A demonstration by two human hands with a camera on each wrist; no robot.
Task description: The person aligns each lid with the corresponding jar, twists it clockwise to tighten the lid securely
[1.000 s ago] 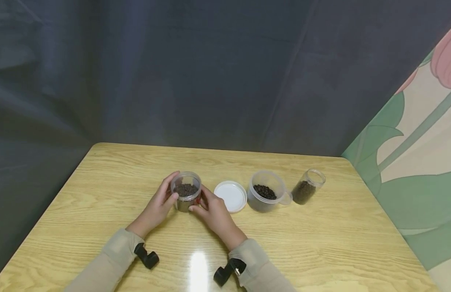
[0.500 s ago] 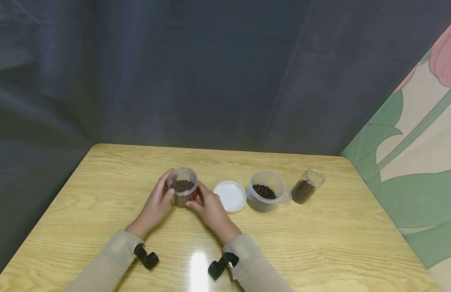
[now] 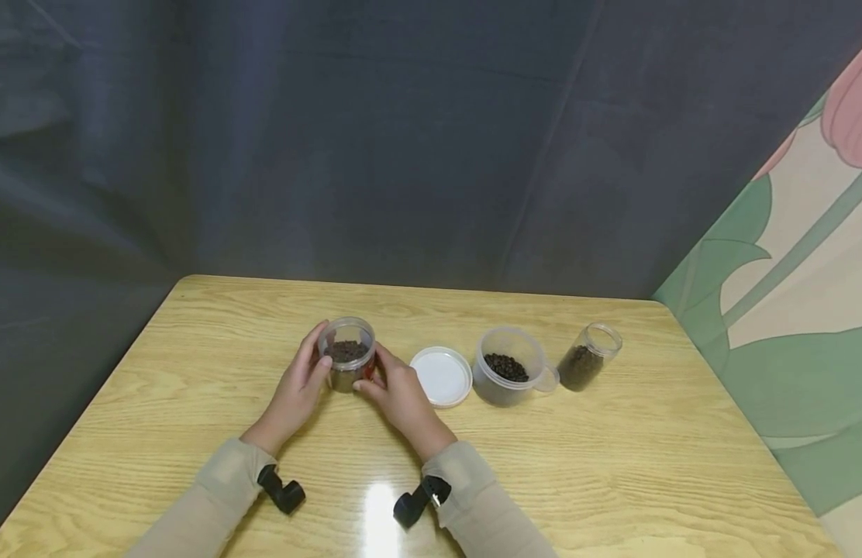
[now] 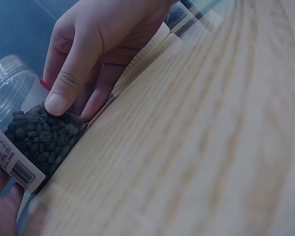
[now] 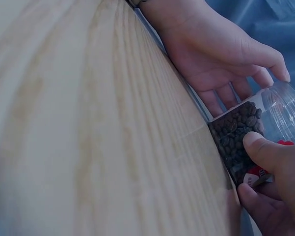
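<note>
A clear, open-topped jar of coffee beans [image 3: 346, 370] stands upright on the table between my two hands in the head view. My left hand [image 3: 294, 399] wraps its left side, with the thumb up near the rim. On the right my right hand [image 3: 406, 399] grips the jar lower down, its thumb pressing on the front wall in the left wrist view. Dark beans fill the lower part of the jar [image 4: 41, 140], and a white barcode label [image 4: 19, 164] shows. A red mark on the jar's label [image 5: 255, 174] sits beside the right thumb in the right wrist view.
Right of the hands lies a round white lid [image 3: 441, 377]. Beyond it stands a translucent plastic cup [image 3: 499, 394] with a handle and dark beans inside. A taller clear jar [image 3: 582, 368] holding dark grains stands farther right. A dark curtain [image 3: 403, 155] hangs behind the table [image 3: 577, 480].
Both hands have shifted the bean jar slightly away and to the left, the right hand moving along with it. The lid, cup and taller jar have stayed in place.
</note>
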